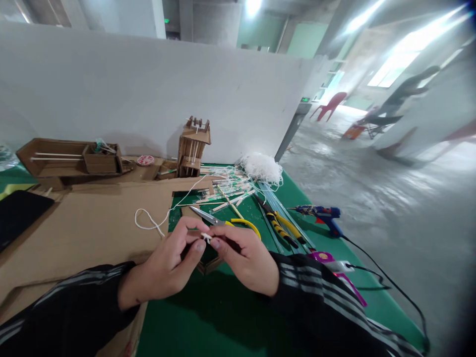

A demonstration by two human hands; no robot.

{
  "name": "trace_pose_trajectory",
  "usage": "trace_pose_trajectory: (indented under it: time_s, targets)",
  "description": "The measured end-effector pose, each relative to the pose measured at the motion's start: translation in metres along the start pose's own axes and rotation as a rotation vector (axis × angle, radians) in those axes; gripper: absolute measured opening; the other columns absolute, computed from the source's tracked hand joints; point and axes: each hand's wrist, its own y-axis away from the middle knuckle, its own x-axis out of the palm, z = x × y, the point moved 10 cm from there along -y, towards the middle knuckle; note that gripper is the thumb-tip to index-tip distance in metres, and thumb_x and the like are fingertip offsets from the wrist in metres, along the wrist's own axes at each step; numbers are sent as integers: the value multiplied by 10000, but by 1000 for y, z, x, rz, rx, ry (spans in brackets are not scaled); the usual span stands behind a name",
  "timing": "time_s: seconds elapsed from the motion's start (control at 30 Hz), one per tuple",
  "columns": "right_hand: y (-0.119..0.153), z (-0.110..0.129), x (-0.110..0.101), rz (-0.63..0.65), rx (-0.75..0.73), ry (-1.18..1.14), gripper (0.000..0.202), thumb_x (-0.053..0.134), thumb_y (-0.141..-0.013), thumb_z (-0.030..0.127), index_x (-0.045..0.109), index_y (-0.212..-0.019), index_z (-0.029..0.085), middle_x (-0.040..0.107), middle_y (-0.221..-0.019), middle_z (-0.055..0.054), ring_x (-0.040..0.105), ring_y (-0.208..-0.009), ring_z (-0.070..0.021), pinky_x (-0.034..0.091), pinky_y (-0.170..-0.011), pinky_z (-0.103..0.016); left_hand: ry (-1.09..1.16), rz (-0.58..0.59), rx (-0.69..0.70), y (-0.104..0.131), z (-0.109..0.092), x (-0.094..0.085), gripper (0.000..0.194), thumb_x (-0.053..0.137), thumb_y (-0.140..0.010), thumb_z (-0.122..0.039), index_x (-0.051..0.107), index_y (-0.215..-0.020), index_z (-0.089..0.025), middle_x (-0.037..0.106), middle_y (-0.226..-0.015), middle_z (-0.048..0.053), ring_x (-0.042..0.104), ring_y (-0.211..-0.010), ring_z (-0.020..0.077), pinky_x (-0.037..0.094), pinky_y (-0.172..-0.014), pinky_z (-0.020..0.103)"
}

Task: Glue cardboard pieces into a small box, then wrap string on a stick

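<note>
In front of my chest, both hands meet fingertip to fingertip. My left hand [171, 265] pinches a small white piece [206, 237] that looks like string or a short stub; its exact kind is too small to make out. From the other side my right hand [245, 254] grips the same piece between thumb and fingers. Just beyond them lie scissors [243, 224] with yellow handles, partly covered by my hands. Below the fingers shows a cardboard part [208, 267], mostly hidden. A loose white string [147, 221] curls over the cardboard sheet [92, 218] to the left.
Thin wooden sticks [226, 191] and a heap of white string [262, 167] lie behind. Pliers [280, 225], a blue glue gun [323, 213] and a power strip [336, 266] are on the right. Cardboard structures [194, 148] stand against the white partition [148, 89].
</note>
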Motion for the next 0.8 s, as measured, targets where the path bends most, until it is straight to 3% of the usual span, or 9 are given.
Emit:
trace_pose_trajectory:
  time_s: [0.27, 0.53, 0.7, 0.8]
  targets:
    - [4, -16, 4, 47, 143, -156, 324, 471, -975, 379, 665, -1051, 131, 508, -637, 24, 463, -581, -95, 395, -557, -218, -43, -7, 6, -2, 0, -3, 184, 456, -995, -257, 411, -1173, -232, 654, -893, 27, 651, -791, 156, 478, -609, 252]
    - [6, -24, 14, 60, 211, -365, 298, 597, -894, 420, 631, -1014, 149, 590, -771, -10, 506, -603, -93, 425, -544, -210, -103, -26, 34, -5, -1, -3, 118, 458, -990, -254, 432, -1102, -228, 634, -837, 8, 622, -711, 135, 464, -592, 244]
    - [5, -26, 3, -21, 218, -239, 280, 556, -927, 405, 648, -856, 150, 548, -623, 24, 479, -552, -85, 412, -543, -212, -124, -27, 49, -5, -3, -2, 120, 462, -984, -235, 434, -1101, -230, 643, -787, -5, 615, -659, 130, 460, -580, 248]
    - [4, -28, 2, -26, 220, -292, 271, 563, -926, 395, 649, -853, 148, 559, -605, 23, 498, -553, -89, 430, -554, -223, -82, -17, 29, -4, 0, 0, 178, 467, -985, -240, 417, -1156, -238, 689, -850, 17, 660, -724, 154, 480, -590, 255]
